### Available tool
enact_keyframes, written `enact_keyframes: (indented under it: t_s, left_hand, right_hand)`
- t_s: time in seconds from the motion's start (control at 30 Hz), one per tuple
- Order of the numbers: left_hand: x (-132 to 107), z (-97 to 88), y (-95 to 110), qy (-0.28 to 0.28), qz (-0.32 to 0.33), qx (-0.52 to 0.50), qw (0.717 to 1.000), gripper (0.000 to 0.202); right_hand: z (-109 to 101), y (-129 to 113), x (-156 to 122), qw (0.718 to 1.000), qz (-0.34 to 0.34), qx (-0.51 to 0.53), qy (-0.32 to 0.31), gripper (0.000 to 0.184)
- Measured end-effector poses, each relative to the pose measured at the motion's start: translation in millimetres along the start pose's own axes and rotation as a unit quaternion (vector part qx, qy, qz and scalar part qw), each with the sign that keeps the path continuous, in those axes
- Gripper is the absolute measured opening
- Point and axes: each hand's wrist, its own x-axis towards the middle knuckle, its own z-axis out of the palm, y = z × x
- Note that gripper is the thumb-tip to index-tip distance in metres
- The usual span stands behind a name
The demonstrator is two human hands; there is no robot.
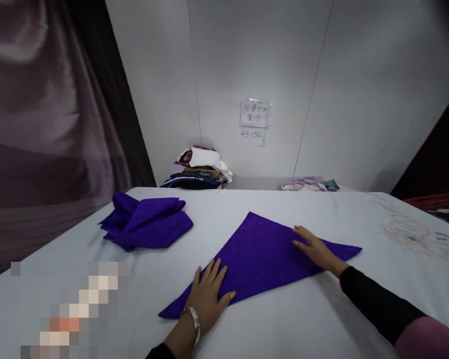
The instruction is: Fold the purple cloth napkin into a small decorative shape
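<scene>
A purple cloth point(258, 254), folded into a triangle, lies flat on the white-covered table point(284, 324). Its long folded edge faces me and one corner points away toward the wall. My left hand point(207, 294) rests flat on the cloth's left part, fingers spread, with a silver bangle at the wrist. Over the right part lies my right hand point(314, 249), its fingers stretched out and slightly blurred. Neither hand grips the fabric. A second purple cloth point(145, 222) sits crumpled at the table's far left.
Against the wall behind the table are a stack of folded clothes point(200, 169) and a smaller pile of fabric point(309, 184). A handwritten paper sign point(254, 113) hangs above them. A shiny curtain point(41, 124) borders the left side. The lower left area is pixelated.
</scene>
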Motion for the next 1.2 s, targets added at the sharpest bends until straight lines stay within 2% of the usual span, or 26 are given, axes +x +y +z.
enact_keyframes:
  t_s: [0.07,0.13,0.2,0.27,0.33,0.53,0.83,1.07,1.2]
  left_hand:
    - [-0.3,-1.1,1.2,-0.002,-0.002,-0.001,1.000,0.069]
    - [-0.7,-2.1,2.2,-0.003,-0.003,-0.003,1.000,0.068]
    - [-1.1,-2.5,2.6,0.002,0.001,-0.006,1.000,0.067]
    - [-1.3,-1.8,2.0,0.008,0.007,-0.007,1.000,0.067]
    - [-1.5,-0.2,0.6,0.012,0.011,-0.008,1.000,0.068]
    - [-2.2,7.0,-4.0,0.035,0.027,0.002,0.999,0.064]
    - [-2.0,3.9,-3.1,0.027,0.031,0.017,0.999,0.064]
    - [-2.0,16.0,-9.3,0.070,0.051,0.047,0.995,0.062]
    - [-1.5,21.6,-13.1,0.075,0.059,0.056,0.994,0.063]
  right_hand:
    - [17.4,-49.9,7.8,0.993,-0.077,0.010,-0.085,0.056]
    - [30.8,-88.9,16.4,0.979,-0.127,-0.002,-0.159,0.061]
    - [41.8,-112.5,28.1,0.968,-0.147,-0.022,-0.204,0.065]
    - [51.7,-121.2,42.7,0.963,-0.145,-0.044,-0.224,0.068]
    - [60.6,-118.8,58.4,0.962,-0.133,-0.062,-0.229,0.070]
    - [75.8,-92.0,96.7,0.967,-0.116,-0.081,-0.210,0.069]
    - [89.3,-67.4,126.0,0.980,-0.103,-0.064,-0.156,0.065]
    - [83.1,-52.4,149.9,0.996,-0.040,-0.055,-0.061,0.049]
    - [85.2,-51.9,166.0,0.997,-0.029,-0.053,-0.045,0.032]
